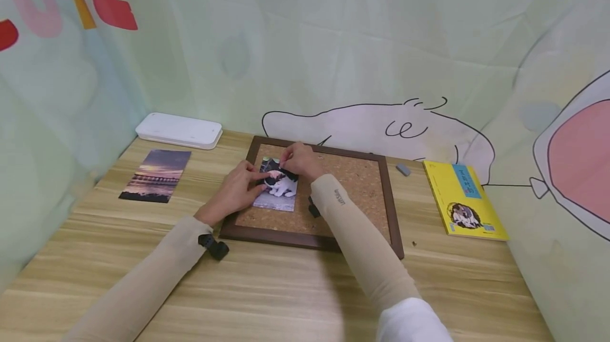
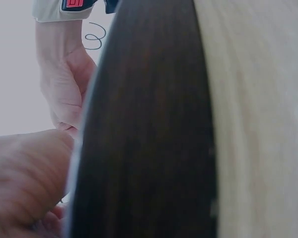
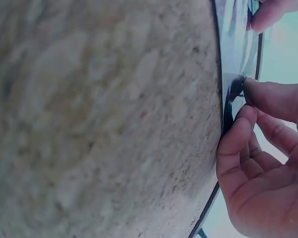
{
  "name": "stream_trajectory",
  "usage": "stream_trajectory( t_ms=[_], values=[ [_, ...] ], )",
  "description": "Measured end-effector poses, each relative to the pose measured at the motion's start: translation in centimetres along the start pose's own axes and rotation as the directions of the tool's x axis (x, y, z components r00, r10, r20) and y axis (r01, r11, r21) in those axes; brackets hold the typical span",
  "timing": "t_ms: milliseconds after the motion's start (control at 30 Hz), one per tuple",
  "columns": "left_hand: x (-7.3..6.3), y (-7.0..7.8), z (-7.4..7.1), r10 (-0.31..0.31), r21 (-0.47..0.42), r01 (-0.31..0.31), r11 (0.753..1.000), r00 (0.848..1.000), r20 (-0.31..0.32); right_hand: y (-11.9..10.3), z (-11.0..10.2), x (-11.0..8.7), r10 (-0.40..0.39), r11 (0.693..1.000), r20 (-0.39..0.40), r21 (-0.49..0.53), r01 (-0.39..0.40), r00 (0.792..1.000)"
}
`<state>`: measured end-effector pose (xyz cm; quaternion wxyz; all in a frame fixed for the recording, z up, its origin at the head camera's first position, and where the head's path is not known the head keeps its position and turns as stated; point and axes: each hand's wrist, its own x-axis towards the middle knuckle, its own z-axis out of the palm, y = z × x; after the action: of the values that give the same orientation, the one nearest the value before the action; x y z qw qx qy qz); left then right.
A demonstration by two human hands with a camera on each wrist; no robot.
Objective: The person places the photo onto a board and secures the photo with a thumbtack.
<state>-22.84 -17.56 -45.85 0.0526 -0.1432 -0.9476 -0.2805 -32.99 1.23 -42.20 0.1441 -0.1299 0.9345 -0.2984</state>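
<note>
A photo of a black-and-white animal [image 1: 281,203] lies on the left part of a cork board [image 1: 352,194] with a dark brown frame. My left hand [image 1: 233,192] reaches over the frame's left side, thumb and forefinger stretched onto the photo and pressing it. At the photo's upper right, my right hand [image 1: 301,162] pinches a tiny pin between thumb and forefinger, the other fingers curled. In the right wrist view the right hand's fingertips [image 3: 237,130] touch the photo [image 3: 233,54] and largely hide the pin. The frame [image 2: 149,119] fills much of the left wrist view.
Left of the board lies a sunset photo [image 1: 156,175], with a white case [image 1: 178,130] behind it. To the right are a grey eraser-like block [image 1: 403,170], a yellow book [image 1: 462,199] and a tiny brass-coloured piece [image 1: 414,243]. A printed cloth wall [image 1: 305,56] rises behind.
</note>
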Motion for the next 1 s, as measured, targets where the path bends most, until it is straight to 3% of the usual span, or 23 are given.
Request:
stream_trajectory(
  t_ms=[433,767,1000],
  values=[
    [-0.2,-0.3,-0.5,0.034,0.003,-0.034,0.999,0.999,-0.018,-1.2,0.6,0.1,-0.033,0.990,-0.045,-0.142,0.026,0.998],
    [-0.2,-0.2,-0.3,0.034,-0.011,-0.034,0.999,0.999,-0.014,-0.6,0.5,0.0,-0.038,0.996,-0.031,-0.077,0.035,0.999],
    [-0.2,0.0,0.1,0.027,-0.042,-0.029,0.999,0.999,-0.045,0.6,0.2,-0.2,-0.113,0.993,-0.028,-0.034,0.112,0.993]
  ],
)
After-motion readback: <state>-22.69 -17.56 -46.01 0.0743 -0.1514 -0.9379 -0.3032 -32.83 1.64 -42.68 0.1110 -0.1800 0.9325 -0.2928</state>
